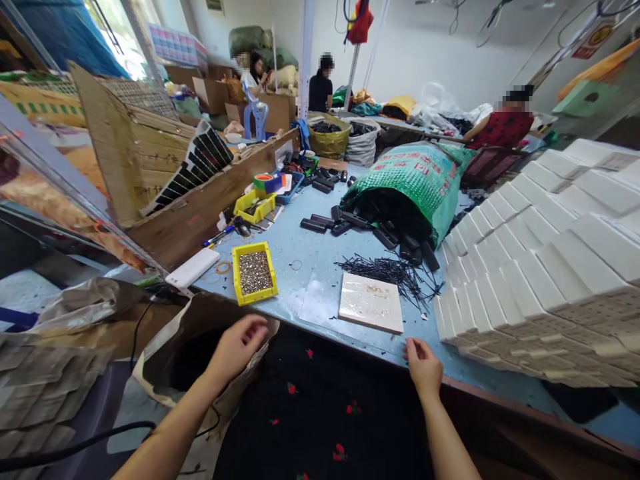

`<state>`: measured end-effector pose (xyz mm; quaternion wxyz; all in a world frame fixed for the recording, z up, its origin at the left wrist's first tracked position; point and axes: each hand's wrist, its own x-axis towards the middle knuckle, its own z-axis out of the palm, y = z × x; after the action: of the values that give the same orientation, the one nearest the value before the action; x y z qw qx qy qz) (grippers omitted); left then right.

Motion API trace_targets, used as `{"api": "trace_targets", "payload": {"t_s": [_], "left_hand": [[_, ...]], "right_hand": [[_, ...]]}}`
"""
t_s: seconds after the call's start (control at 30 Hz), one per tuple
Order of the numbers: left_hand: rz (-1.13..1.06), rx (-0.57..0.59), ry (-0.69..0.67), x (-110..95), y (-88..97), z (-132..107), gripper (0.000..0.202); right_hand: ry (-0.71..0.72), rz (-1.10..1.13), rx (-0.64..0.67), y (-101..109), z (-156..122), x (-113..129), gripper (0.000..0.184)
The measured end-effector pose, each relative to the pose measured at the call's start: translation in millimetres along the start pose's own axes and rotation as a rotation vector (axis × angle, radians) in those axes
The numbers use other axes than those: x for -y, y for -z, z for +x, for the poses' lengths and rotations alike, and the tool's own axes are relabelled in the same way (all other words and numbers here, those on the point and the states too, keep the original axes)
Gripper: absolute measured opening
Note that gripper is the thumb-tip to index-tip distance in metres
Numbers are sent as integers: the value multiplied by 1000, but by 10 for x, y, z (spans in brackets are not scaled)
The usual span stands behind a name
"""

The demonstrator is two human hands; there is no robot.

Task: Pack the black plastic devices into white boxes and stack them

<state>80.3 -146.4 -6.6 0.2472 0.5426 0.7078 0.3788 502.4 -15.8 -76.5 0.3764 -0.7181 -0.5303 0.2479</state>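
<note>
My left hand (240, 345) hangs over the front edge of the table, beside the mouth of an open sack (165, 363). Its fingers are curled in, and nothing shows in them. Just above it is a yellow bin (273, 291) full of small shiny metal parts (255, 272). At the table edge, my right hand (424, 367) has thumb and fingers drawn together; whatever they may hold is too small or hidden. Near it lies a flat whitish block (370, 313) with a wet-looking top. Thin black strips (385, 277) are heaped behind the block.
A green woven sack (415, 180) spills black oblong cases (385, 237) onto the table. Stacked white boxes (530, 267) rise on the right. Another yellow bin (255, 207), a white power bank-like slab (193, 268) and a wooden board (200, 200) line the left. Several people sit farther back.
</note>
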Motion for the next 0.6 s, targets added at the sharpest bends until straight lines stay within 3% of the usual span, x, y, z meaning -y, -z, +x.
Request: {"api": "trace_targets", "payload": {"t_s": [0.07,0.13,0.23,0.33,0.6], "left_hand": [[-35,-367,33,222,65,277,42],[-77,-489,50,429,96,577,57],[-122,-459,80,635,47,953,53],[-126,-487,95,713,-41,1158,47],[-140,-407,59,555,-355,1555,43]], "right_hand": [[-17,5,-8,-4,10,-36,57],[-10,-8,-29,-16,14,-83,58],[17,-44,-49,-38,5,-110,59],[65,-110,-64,-48,-16,-50,60],[129,-190,-99,-24,-35,63,62]]}}
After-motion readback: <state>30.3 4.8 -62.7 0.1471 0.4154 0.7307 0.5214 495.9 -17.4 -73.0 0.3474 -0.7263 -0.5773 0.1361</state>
